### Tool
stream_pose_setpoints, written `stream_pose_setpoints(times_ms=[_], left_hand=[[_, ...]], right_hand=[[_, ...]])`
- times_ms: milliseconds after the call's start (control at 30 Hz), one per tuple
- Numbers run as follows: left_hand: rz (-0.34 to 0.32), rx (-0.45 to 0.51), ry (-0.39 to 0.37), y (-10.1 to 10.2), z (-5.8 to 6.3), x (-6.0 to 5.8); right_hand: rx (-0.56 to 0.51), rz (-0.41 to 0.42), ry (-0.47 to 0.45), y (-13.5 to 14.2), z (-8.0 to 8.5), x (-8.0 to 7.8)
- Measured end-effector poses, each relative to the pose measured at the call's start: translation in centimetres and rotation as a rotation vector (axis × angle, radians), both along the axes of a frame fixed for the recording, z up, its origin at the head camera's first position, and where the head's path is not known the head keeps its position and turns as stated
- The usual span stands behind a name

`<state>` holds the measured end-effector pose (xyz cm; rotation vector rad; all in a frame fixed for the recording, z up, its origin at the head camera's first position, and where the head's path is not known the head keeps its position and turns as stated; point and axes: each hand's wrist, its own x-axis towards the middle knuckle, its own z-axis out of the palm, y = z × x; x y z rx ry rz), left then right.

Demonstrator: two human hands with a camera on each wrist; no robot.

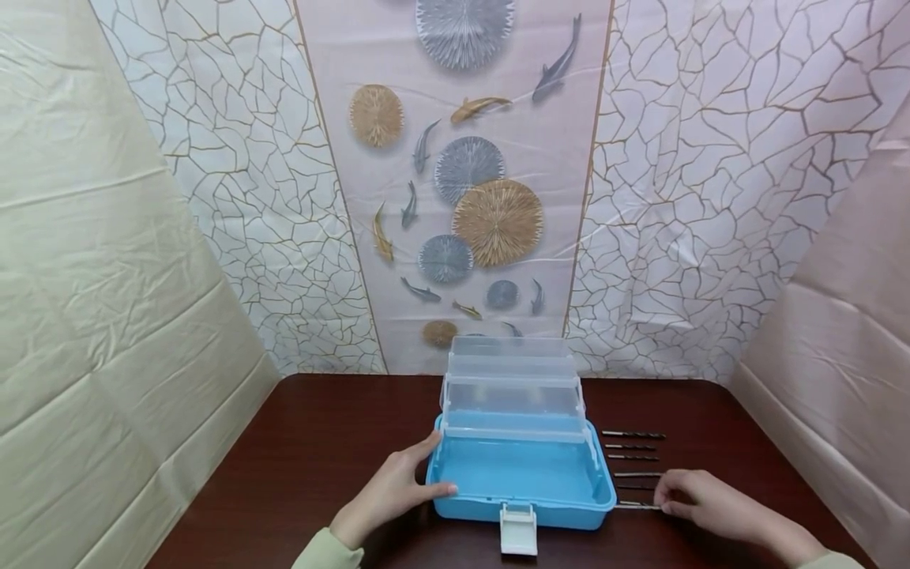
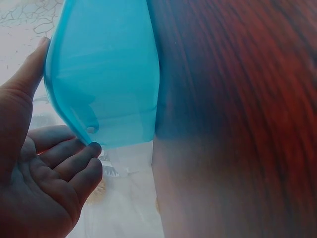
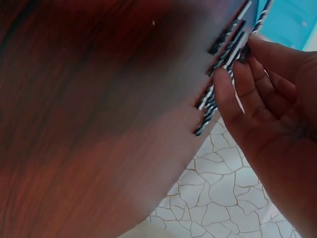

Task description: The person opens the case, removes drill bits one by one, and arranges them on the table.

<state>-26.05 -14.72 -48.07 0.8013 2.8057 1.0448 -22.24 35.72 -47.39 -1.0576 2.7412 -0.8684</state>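
A blue toolbox stands on the table with its clear lid raised. My left hand grips the box's left end, with the thumb over the front rim and a finger at the rear corner. In the left wrist view, the fingers of that hand lie against the rim. My right hand pinches the end of a drill bit right of the box. In the right wrist view, the thumb touches this spiral bit. Several other drill bits lie in a column behind it.
The dark wooden table carries the box near its front. A white latch hangs down from the box front. Patterned cloth covers the back, and plain cloth walls in the sides.
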Motion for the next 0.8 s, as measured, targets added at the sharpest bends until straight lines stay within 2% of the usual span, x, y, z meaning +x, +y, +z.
stream_pose_setpoints(times_ms=[100,433,500,733,800], left_hand=[[0.000,-0.003,0.000,0.1,0.1,0.0],[0.006,-0.011,0.006,0.0,0.1,0.1],[0.004,-0.007,0.004,0.0,0.2,0.1],[0.011,-0.009,-0.002,0.1,0.3,0.2],[0.012,-0.006,-0.006,0.1,0.2,0.2]], right_hand=[[0.008,0.008,-0.040,0.1,-0.3,-0.1],[-0.018,0.094,-0.016,1.2,-2.4,-1.2],[-0.013,0.062,-0.035,1.1,-2.2,-0.9],[0.006,-0.003,-0.005,0.3,-1.7,-0.1],[0.015,-0.025,-0.020,0.2,-1.6,0.1]])
